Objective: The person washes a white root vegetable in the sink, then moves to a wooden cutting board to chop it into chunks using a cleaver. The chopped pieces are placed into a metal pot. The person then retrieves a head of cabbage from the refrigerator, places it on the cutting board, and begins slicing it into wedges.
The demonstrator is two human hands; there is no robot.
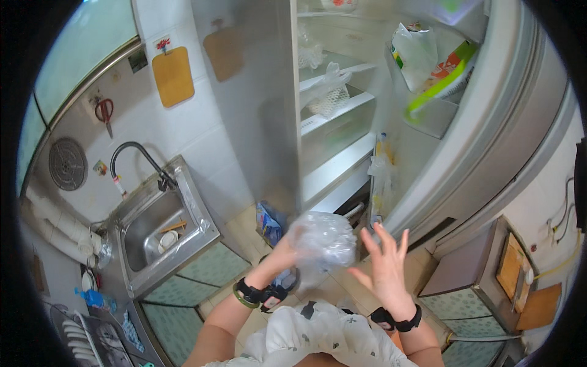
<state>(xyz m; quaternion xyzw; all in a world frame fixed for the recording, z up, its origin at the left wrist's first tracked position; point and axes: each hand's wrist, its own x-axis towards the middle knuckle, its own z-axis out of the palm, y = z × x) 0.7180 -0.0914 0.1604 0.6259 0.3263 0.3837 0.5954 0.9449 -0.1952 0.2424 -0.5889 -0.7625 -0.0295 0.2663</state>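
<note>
A bunched, see-through plastic bag (325,238) hangs in front of me, blurred by motion, and I cannot make out what is inside it. My left hand (285,249) grips it from its left side, the fingertips partly hidden by the plastic. Just to the right of the bag, my right hand (386,262) is raised with its fingers spread, holding nothing. Beyond both hands, the refrigerator (335,147) stands open, with a knotted bag holding something in white foam netting (332,98) on one of its shelves.
On the right, the refrigerator door (483,153) swings outward, its bins holding packages and a bright green strip (440,88). A steel sink (147,244) with a few dishes lies left. A blue package (269,223) rests on the floor. A cabinet (471,263) stands right.
</note>
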